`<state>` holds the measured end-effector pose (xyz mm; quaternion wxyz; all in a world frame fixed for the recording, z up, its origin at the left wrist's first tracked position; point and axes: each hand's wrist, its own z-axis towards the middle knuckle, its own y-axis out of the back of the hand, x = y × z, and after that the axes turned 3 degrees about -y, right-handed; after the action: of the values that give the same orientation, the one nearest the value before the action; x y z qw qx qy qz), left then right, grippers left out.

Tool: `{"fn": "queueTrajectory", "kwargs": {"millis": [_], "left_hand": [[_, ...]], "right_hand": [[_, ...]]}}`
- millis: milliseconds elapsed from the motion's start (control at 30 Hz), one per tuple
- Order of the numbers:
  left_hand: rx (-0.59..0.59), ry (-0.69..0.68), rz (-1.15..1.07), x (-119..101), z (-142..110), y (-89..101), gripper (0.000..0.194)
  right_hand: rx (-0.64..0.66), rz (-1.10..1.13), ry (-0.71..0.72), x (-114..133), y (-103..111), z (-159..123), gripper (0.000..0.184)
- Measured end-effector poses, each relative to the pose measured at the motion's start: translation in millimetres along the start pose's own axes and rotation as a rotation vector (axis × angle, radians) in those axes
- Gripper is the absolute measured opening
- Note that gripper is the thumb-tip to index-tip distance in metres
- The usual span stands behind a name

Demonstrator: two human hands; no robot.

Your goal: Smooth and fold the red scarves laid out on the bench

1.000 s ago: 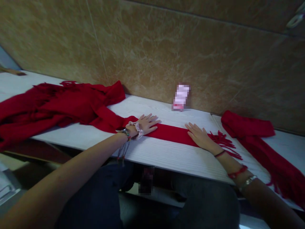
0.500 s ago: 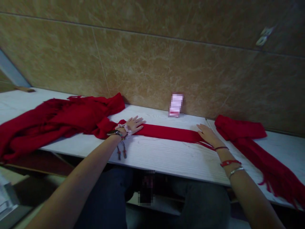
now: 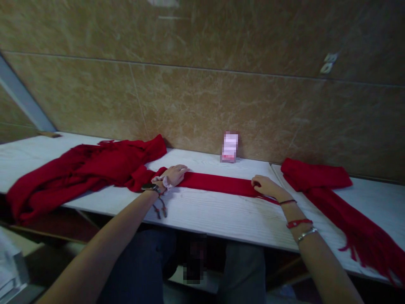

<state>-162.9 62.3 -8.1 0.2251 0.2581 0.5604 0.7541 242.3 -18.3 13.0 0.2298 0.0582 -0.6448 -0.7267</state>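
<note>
A red scarf [image 3: 218, 183] lies in a long, flat folded strip across the white table. On its left part rests my left hand [image 3: 174, 175], laid down with the fingers stretched to the right. My right hand [image 3: 266, 186] is at the fringed right end, thumb and fingers curled in a pinch on the scarf's edge. Loose fringe strands trail beneath the right wrist. To the left, a rumpled heap of red scarves [image 3: 104, 162] adjoins the strip near my left wrist.
Another red scarf [image 3: 316, 175], folded over with its fringe hanging toward the front edge, lies on the right. A blurred-out phone-like object [image 3: 230, 147] leans on the tiled wall [image 3: 202, 109] behind the white table [image 3: 202, 213]. My legs are under the table.
My right hand has gone from stretched fingers to a curled pinch at the scarf's end. My left hand's fingers have drawn closer together. The view has tilted up slightly.
</note>
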Motion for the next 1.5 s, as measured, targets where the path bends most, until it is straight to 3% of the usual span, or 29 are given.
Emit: {"fn": "queueTrajectory", "kwargs": {"millis": [267,367,467,567,667,800,933,1133,1300,1500], "left_hand": [[0.034,0.142,0.032,-9,-4,11.3,0.038],[0.000,0.144,0.032,-31,3,17.5,0.037],[-0.028,0.057,-0.037,-63,14,17.6,0.039],[0.063,-0.023,-0.126,-92,24,12.0,0.045],[0.197,-0.046,-0.162,-107,28,7.9,0.047],[0.274,-0.018,-0.188,-109,30,10.5,0.047],[0.218,-0.010,-0.234,-108,30,9.7,0.046],[0.177,0.011,-0.226,-106,30,2.9,0.044],[0.110,0.025,-0.235,-106,28,3.4,0.041],[0.051,0.039,-0.248,-104,29,-2.9,0.041]], "right_hand": [[0.032,-0.028,-0.069,-11,9,-9,0.015],[-0.020,-0.021,-0.053,-6,8,-6,0.015],[-0.110,-0.004,-0.024,4,4,-1,0.013],[-0.065,0.027,0.055,13,-4,5,0.013],[0.021,0.024,0.079,12,-9,6,0.013],[0.061,-0.003,0.007,-4,-3,-3,0.016],[0.066,-0.006,-0.068,-18,8,-10,0.016],[-0.019,0.027,-0.060,-5,11,-5,0.018],[0.038,0.038,-0.059,3,7,-4,0.014],[0.070,0.050,-0.128,-8,10,-10,0.014]]}}
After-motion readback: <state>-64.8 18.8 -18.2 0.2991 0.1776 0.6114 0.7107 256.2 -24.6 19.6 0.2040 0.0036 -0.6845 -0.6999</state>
